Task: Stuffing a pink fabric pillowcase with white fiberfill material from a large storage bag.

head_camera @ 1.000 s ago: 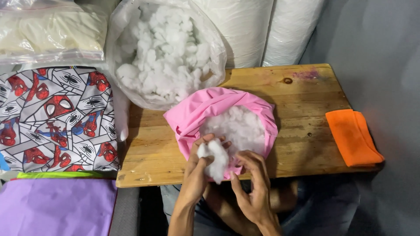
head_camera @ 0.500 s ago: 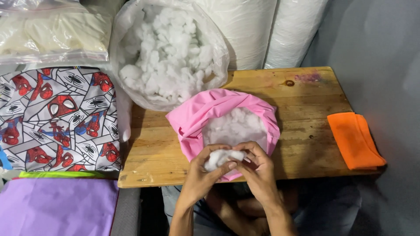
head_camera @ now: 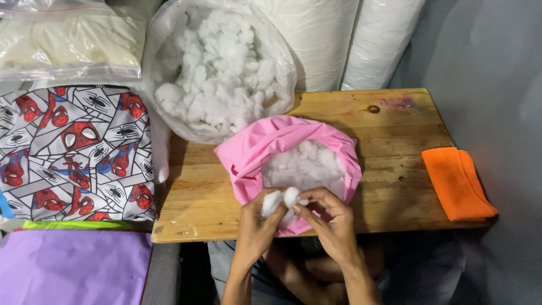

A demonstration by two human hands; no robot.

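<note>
A pink fabric cover lies open on the wooden table, filled with white stuffing. At its near edge both my hands pinch one small white tuft of stuffing. My left hand grips the tuft from the left and my right hand grips it from the right, fingers touching. Behind the cover stands a large clear plastic bag of white stuffing, open at the top.
A folded orange cloth lies at the table's right end. To the left are a cartoon-print fabric, a purple fabric and a clear bag of cream material. White rolls stand behind.
My hands lifted the tuft slightly and closed together on it at the cover's near edge; one second ago they were lower and further apart.
</note>
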